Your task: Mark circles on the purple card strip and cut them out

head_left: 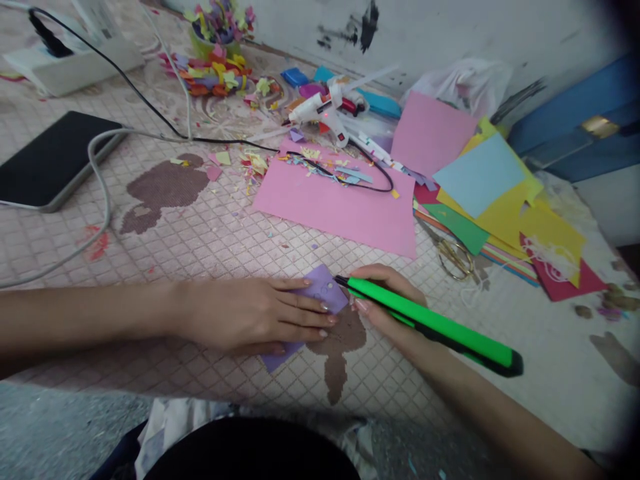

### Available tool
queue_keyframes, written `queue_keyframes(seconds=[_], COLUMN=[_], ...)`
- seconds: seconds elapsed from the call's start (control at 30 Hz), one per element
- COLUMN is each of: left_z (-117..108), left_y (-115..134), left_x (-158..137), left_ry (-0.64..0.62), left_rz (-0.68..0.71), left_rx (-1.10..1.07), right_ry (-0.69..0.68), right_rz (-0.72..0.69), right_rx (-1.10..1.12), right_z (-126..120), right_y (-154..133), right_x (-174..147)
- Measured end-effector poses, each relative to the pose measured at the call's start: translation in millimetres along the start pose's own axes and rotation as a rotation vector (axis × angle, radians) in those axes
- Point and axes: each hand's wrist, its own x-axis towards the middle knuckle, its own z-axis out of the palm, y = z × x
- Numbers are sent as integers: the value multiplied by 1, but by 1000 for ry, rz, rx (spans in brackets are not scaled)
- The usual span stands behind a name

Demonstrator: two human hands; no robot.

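A piece of purple paper lies on the cloth near the table's front edge, with small curved marks and a pale dot at its exposed corner. My left hand rests flat across it, fingers stretched out, covering its middle; another purple part shows below the palm. My right hand is closed around a green and black utility knife. The dark tip of the knife meets the right corner of the paper, just beyond my left fingertips. Whether the tip cuts into it I cannot tell.
Beyond my hands lies a pink sheet with paper scraps and a black cable. A white glue gun stands behind it. Gold-handled scissors lie beside stacked coloured paper. To the left are a black tablet-like device and a power strip.
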Motion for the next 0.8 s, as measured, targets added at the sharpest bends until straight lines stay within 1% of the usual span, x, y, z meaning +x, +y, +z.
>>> queue_keyframes(seconds=[0.1, 0.23, 0.37, 0.5, 0.57, 0.67, 0.8], left_z=[9, 14, 5, -5, -6, -2, 7], left_y=[2, 2, 0, 0, 1, 1, 1], left_x=[1, 3, 1, 0, -1, 0, 2], left_ry=[98, 102, 118, 58, 54, 59, 44], left_rz=[-22, -41, 5, 51, 50, 50, 27], left_rx=[30, 94, 30, -49, -48, -4, 112], right_ry=[14, 71, 88, 60, 53, 54, 42], right_rz=[-8, -39, -22, 12, 17, 32, 40], right_rx=[-40, -95, -114, -32, 33, 116, 151], right_z=[3, 3, 0, 0, 1, 4, 8], right_y=[-5, -7, -9, -3, 3, 12, 13], right_x=[0, 1, 2, 0, -1, 0, 10])
